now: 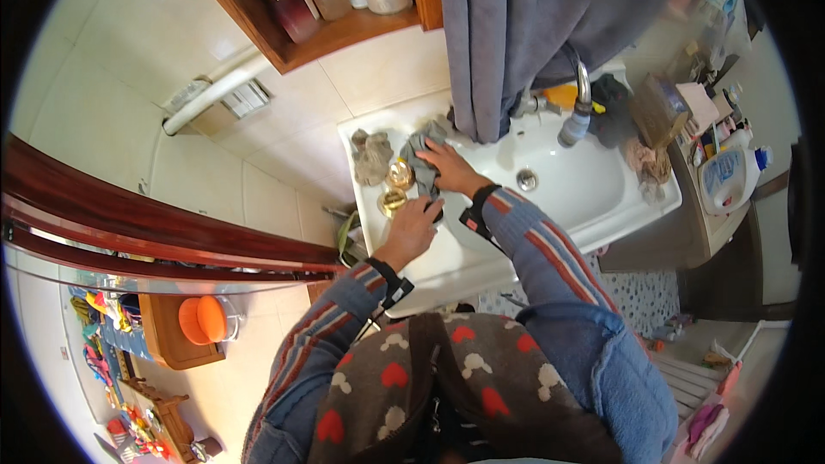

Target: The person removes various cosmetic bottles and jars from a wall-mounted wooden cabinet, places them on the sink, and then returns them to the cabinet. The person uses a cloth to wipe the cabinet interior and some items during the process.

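Observation:
My right hand (451, 169) is on a crumpled grey cloth (424, 179) at the left end of the white sink (481, 271), its fingers closed on the fabric. Closer to me, my left hand (410, 234) has its fingers bent together at a small dark thing (436, 210), mostly hidden, which I cannot name. Beside the hands, on the sink's left ledge, sit a shiny gold round object (400, 174) and a second gold round piece (391, 202). A crumpled beige cloth (371, 157) lies behind them.
The faucet (583, 86) rises behind the basin, with a metal drain (527, 180) below. A grey towel (503, 26) hangs over the back edge. Bottles stand in a wooden shelf (352, 45). Dark cloth (610, 103) and a detergent bottle (730, 179) are at right.

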Demonstrator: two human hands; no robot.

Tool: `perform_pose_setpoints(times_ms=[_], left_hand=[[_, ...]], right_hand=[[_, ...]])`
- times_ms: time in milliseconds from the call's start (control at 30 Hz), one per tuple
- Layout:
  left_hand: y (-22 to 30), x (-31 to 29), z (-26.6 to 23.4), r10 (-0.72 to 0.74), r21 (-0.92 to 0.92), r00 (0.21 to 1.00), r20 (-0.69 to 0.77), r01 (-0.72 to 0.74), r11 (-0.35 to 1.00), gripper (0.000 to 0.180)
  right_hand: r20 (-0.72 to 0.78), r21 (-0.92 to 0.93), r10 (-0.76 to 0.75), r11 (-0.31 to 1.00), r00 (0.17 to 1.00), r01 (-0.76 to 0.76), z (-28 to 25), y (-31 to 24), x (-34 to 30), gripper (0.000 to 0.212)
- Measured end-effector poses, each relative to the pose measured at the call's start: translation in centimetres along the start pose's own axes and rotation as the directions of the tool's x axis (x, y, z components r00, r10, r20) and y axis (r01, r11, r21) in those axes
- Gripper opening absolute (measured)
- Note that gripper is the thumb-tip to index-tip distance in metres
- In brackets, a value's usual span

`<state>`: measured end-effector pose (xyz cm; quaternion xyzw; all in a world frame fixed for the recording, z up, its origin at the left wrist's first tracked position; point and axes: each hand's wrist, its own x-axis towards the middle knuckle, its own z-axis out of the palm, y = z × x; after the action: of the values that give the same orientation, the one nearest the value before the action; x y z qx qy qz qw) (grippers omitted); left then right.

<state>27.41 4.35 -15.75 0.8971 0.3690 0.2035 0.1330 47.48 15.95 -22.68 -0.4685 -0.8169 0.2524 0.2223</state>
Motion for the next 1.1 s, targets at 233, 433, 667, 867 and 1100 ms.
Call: perform_pose_setpoints(times_ms=[233,433,667,867,1100], left_hand=[[1.5,0.4,-5.1,0.039,-0.001,0.998,-0.054,-0.039,0.999,0.060],[0.6,3.5,-18.4,0.039,0.081,0.961,-0.272,-0.018,0.997,0.060],[3.4,5.9,-32.7,0.053,0.062,0.797,-0.601,-0.019,0.998,0.046],[5.7,-2.1,-30.2,-0.009,0.030,0.863,-0.505,0.028,0.999,0.043],[2.8,-15.7,-26.9,-0.290,-0.165,0.805,-0.518,0.239,0.957,0.038]], right_hand=[[-0.011,0.013,0.058,0.998,0.998,-0.058,-5.3,-3.0,-1.0,0.067],[-0.221,-0.087,-0.184,0.982,0.958,0.168,-17.8,-13.7,0.4,0.038],[-0.558,-0.205,-0.562,0.806,0.611,0.555,-35.2,-31.9,6.4,0.028],[-0.694,-0.271,-0.428,0.900,0.579,0.341,-42.4,-38.2,15.8,0.035],[-0.722,-0.206,-0.162,0.978,0.672,0.015,-44.3,-38.9,22.6,0.061]])
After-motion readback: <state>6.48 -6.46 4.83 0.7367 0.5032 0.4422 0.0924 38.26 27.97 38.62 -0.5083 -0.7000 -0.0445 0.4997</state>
